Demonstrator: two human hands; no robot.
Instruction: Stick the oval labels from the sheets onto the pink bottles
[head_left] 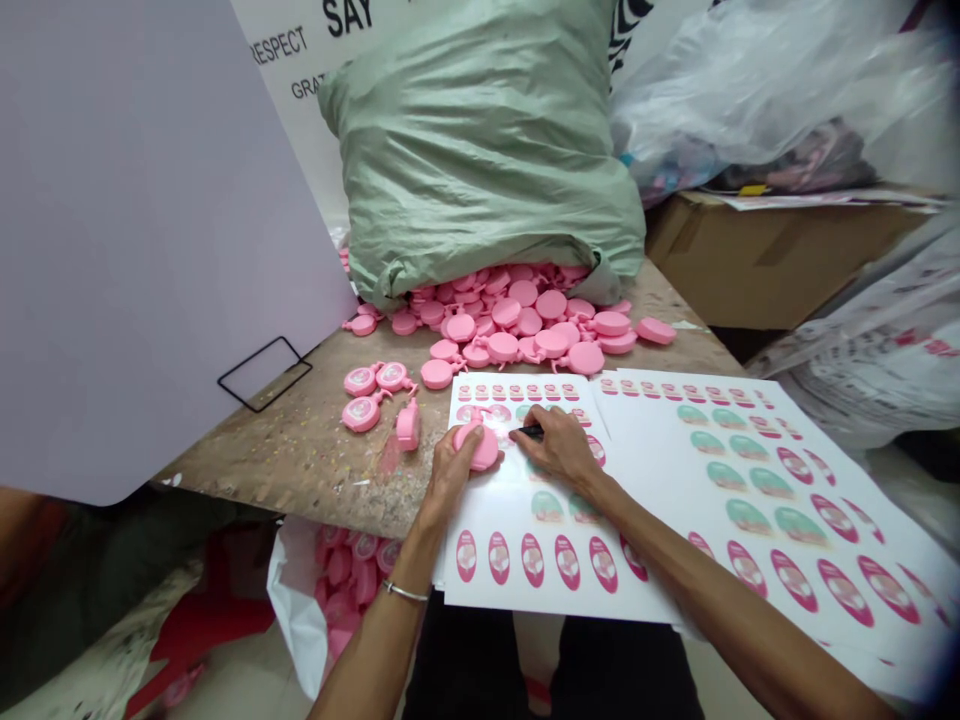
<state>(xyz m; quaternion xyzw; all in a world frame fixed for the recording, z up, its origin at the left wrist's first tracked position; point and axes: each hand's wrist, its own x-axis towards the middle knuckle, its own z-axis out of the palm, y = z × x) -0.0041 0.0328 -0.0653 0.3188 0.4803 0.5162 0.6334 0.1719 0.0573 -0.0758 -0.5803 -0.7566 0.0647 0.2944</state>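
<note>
a round pink plastic case (478,447) lies gripped in the left hand (454,470), resting on a sheet of oval pink stickers (482,590); the right hand (559,447) pinches a small black tool (529,432) just beside it; more pink cases (510,320) spill from a green sack (480,150) across the desk (300,470)
</note>
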